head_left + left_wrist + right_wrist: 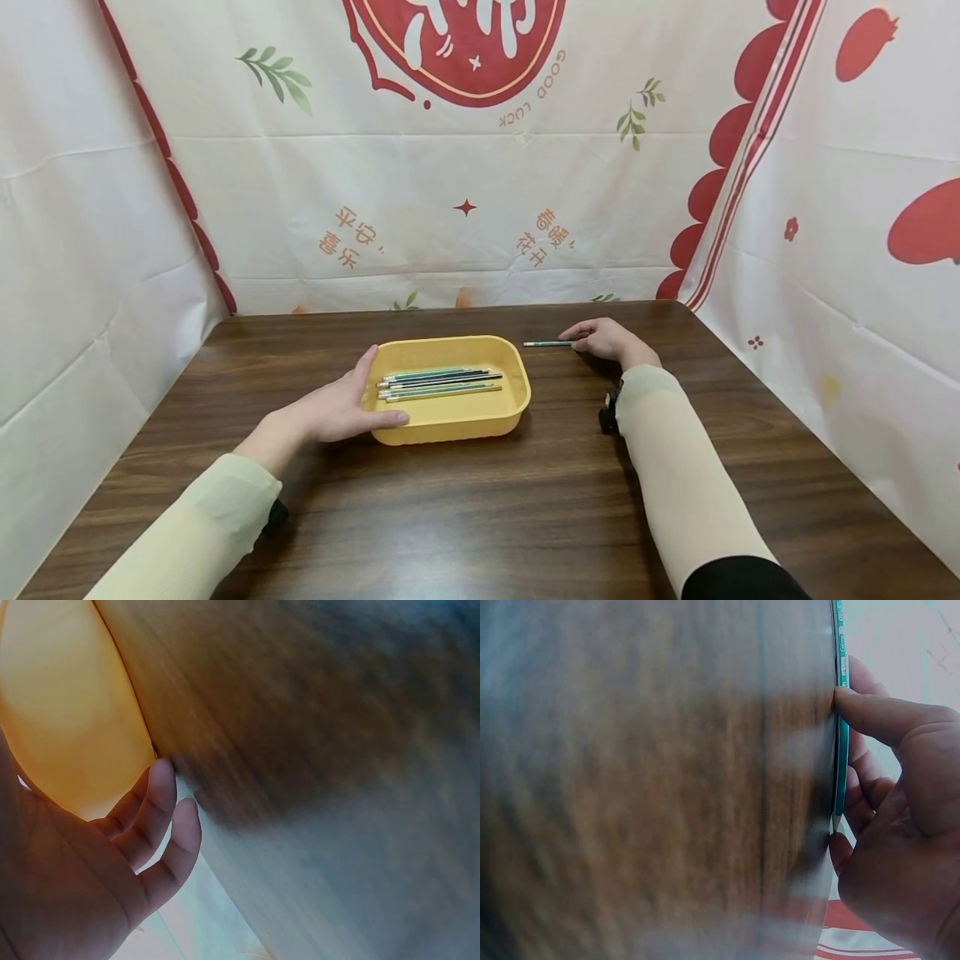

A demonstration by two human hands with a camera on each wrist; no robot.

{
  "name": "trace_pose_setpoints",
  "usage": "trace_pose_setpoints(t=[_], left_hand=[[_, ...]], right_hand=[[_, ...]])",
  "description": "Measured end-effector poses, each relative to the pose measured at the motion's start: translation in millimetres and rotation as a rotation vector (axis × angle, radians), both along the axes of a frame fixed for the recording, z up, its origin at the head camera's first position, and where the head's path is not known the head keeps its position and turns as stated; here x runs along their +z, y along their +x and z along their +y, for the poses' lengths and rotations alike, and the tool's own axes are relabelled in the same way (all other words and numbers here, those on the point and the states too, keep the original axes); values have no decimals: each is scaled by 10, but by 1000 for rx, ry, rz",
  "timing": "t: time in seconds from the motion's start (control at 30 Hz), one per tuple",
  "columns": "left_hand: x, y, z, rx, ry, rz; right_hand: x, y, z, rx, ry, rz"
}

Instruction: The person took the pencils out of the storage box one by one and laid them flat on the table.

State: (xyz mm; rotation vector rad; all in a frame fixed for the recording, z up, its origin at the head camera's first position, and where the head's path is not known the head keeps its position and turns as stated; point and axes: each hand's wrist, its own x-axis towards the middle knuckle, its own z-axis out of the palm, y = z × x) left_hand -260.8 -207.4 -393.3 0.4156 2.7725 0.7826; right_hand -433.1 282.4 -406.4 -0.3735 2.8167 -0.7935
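Several pencils [438, 382] lay side by side in the yellow basket [457, 429], so the gathering looked mostly done. One more, a teal pencil [546, 343], was outside, just beyond the basket's right end, pinched between the thumb and fingers of the right hand [606, 340]; whether it was clear of the table [465, 500] I could not tell. That seemed the only one left, as no other loose pencil showed. The left hand [341, 408] held the basket's left end in a wide grasp, thumb on the near rim.
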Motion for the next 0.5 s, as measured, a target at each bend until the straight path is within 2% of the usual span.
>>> trace_pose_setpoints(t=[0.23, 0.5], left_hand=[[8, -1, -5, -1, -1, 4], [23, 18, 13, -1, -3, -12]], right_hand=[[39, 77, -15, -21, 0, 9], [21, 47, 6, -83, 51, 8]])
